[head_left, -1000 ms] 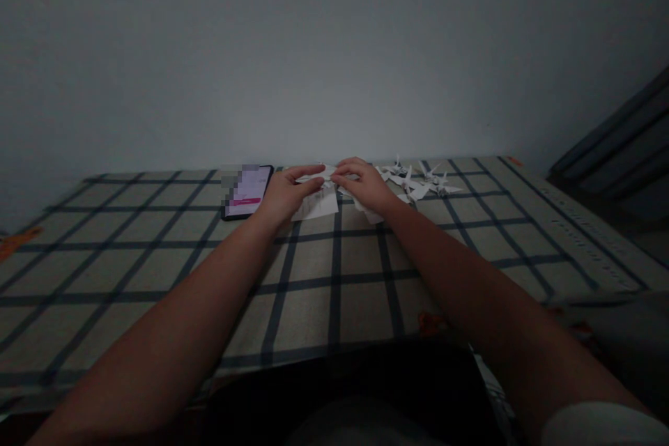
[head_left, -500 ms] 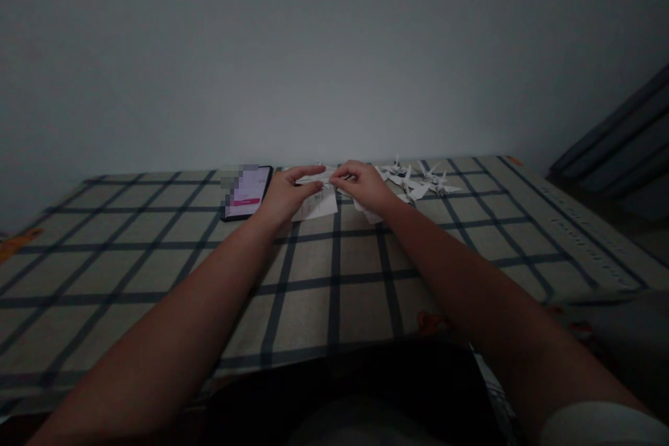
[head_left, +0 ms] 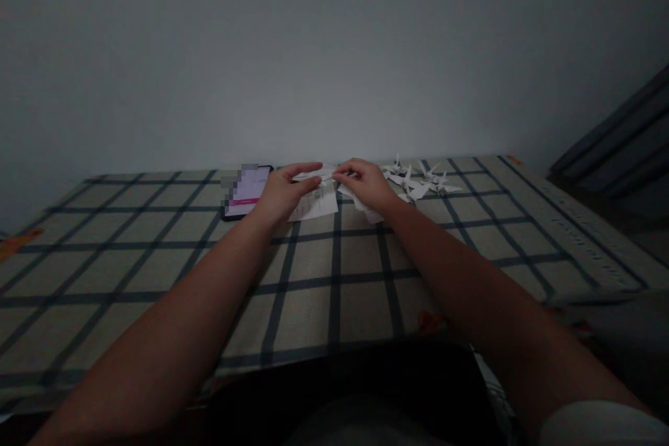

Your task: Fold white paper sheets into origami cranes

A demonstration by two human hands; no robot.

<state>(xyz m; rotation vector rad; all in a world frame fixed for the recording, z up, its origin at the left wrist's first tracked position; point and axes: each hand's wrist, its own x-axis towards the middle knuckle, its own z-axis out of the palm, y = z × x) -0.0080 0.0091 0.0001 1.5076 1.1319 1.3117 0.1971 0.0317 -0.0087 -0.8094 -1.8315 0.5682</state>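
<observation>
Both of my hands work a small piece of folded white paper (head_left: 328, 175) held just above the checked cloth (head_left: 334, 272). My left hand (head_left: 285, 191) pinches its left end between thumb and fingers. My right hand (head_left: 364, 183) pinches its right end, fingers curled. Under the hands lie flat white paper sheets (head_left: 320, 204). The fold itself is small and partly hidden by my fingers.
A lit phone (head_left: 245, 191) lies left of my left hand. Several folded white paper cranes (head_left: 418, 181) stand to the right of my right hand. A plain wall rises behind the cloth's far edge. A dark slatted object (head_left: 621, 139) stands at the right.
The folded paper has risen a little between my fingers. Both hands have stayed in nearly the same spot.
</observation>
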